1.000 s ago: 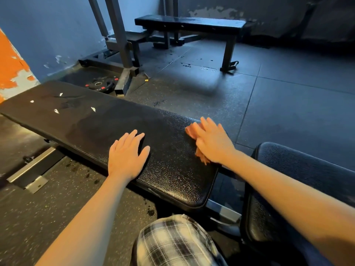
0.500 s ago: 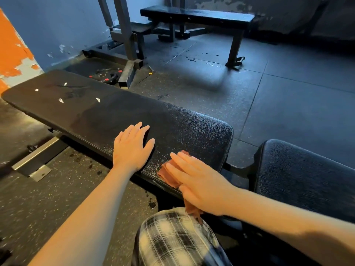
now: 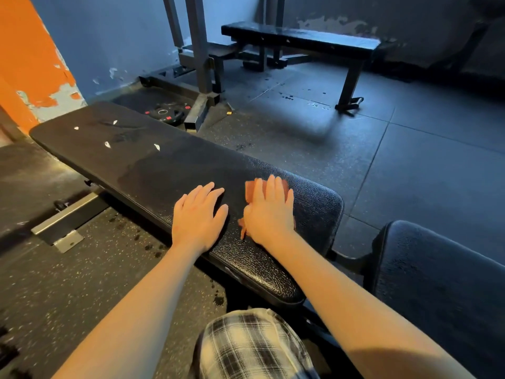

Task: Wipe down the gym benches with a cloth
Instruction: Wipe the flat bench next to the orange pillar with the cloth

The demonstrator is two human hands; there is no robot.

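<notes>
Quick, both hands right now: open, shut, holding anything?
Left hand: open, flat on the bench pad, holding nothing.
Right hand: open, straight fingers pressing the orange cloth onto the pad.

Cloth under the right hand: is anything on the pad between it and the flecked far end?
Partly. The left hand lies flat on the bench pad beside the cloth, covering the path's near side; beyond it, only small white flecks.

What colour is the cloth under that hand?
Orange. The cloth lies under the right hand on the black bench; the head view shows it.
</notes>
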